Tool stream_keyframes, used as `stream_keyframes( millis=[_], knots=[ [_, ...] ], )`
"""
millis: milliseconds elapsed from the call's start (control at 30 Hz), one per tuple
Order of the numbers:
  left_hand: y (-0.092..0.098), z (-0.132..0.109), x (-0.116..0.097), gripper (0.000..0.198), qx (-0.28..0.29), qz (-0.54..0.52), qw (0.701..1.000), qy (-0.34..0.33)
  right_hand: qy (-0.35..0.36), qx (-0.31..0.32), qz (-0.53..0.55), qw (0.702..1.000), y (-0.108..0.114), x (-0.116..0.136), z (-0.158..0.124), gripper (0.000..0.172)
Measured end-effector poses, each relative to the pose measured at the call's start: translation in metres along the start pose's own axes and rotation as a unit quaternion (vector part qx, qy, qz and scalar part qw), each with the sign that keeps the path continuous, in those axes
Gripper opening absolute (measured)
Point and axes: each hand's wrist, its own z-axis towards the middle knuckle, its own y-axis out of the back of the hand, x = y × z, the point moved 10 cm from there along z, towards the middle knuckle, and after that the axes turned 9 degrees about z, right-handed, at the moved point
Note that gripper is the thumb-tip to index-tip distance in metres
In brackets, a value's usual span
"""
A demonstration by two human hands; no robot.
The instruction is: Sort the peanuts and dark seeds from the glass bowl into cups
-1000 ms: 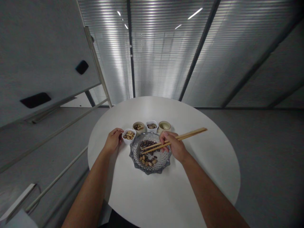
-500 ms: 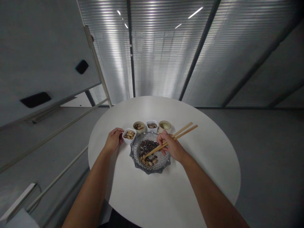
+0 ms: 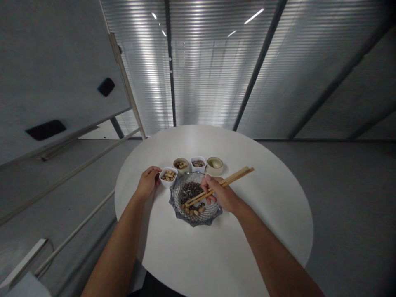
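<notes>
Long wooden chopsticks [image 3: 232,178] are held in my right hand [image 3: 221,193], closed round them above a scalloped glass bowl [image 3: 216,215]. Their tips reach the pale brown nuts [image 3: 195,212] at the bowl's lower left. A heap of dark seeds [image 3: 190,190] lies behind those nuts. My left hand [image 3: 149,181] rests on the table with its fingertips gripping the side of a small white bowl [image 3: 168,184] of peanuts. Whether a nut is pinched between the tips is too small to tell.
Behind the glass bowl stand a beige cup [image 3: 181,170] holding some nuts, a white square bowl [image 3: 198,168] with seeds, and a greenish cup [image 3: 214,166]. All rest on a round white table [image 3: 266,173]. A whiteboard frame [image 3: 131,99] stands at the left.
My right hand has shifted slightly left and down. The chopsticks have come closer together, with their tips a little further left among the nuts. My left hand has stayed put.
</notes>
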Motion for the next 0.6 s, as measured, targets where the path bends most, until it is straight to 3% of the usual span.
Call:
stream_keyframes(
  millis=[333, 600],
  knots=[
    [-0.001, -0.0016, 0.0006, 0.017, 0.0, 0.001, 1.0, 0.005, -0.004, -0.03, -0.032, 0.999, 0.0028, -0.0031, -0.0002, 0.048],
    [-0.0017, -0.0012, -0.0022, 0.017, 0.001, 0.002, 1.0, 0.001, 0.013, -0.045, -0.041, 0.998, 0.0034, 0.0019, -0.001, 0.055]
  ],
)
